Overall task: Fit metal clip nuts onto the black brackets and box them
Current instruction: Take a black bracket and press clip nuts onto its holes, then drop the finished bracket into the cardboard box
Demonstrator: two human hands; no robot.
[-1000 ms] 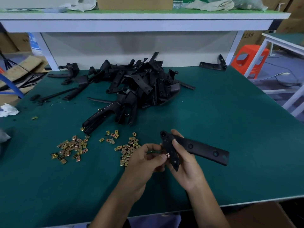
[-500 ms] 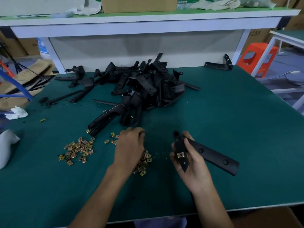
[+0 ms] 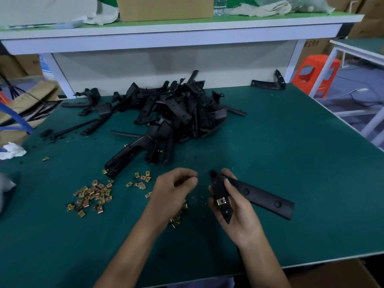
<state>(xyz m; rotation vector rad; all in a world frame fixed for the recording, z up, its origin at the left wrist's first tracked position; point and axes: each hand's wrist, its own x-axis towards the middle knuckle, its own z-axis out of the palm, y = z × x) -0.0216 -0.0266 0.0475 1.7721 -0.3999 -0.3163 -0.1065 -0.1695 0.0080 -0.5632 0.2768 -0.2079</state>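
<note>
Black bracket (image 3: 259,194) is gripped in the right hand (image 3: 236,215), in front of the heap (image 3: 176,113), tilted so its nut (image 3: 222,201) is seen. Left hand (image 3: 174,190) fingertips (image 3: 194,180) are pinched together; what is held cannot be told.

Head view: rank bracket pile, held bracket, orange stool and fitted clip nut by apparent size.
1. bracket pile
2. held bracket and orange stool: look alike; stool is farther, so unranked
3. fitted clip nut
</note>
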